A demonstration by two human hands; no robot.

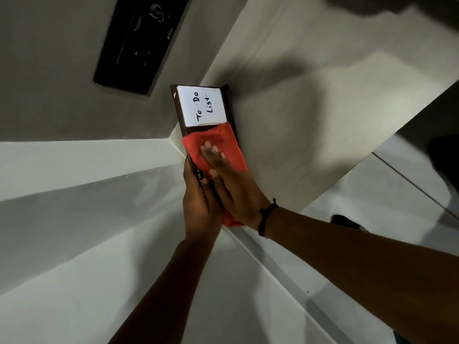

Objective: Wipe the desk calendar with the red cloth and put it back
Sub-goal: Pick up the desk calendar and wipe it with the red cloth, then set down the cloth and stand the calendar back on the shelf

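The desk calendar (180, 112) is a dark brown stand with a white note on its face reading "To Do List". It sits at the centre of the view, held above a pale desk. My left hand (200, 207) grips its near left edge from below. My right hand (231, 184), with a black wrist band, lies flat on the red cloth (218, 140) and presses it against the calendar's lower face, just below the white note. The cloth hides the calendar's lower half and hangs out under my right palm.
A black switch panel (139, 43) is mounted on the grey wall at the upper left. The pale desk surface (323, 120) stretches to the right, its edge running diagonally. A white ledge (87, 160) lies left. Glossy floor and a dark shoe (347, 223) show at right.
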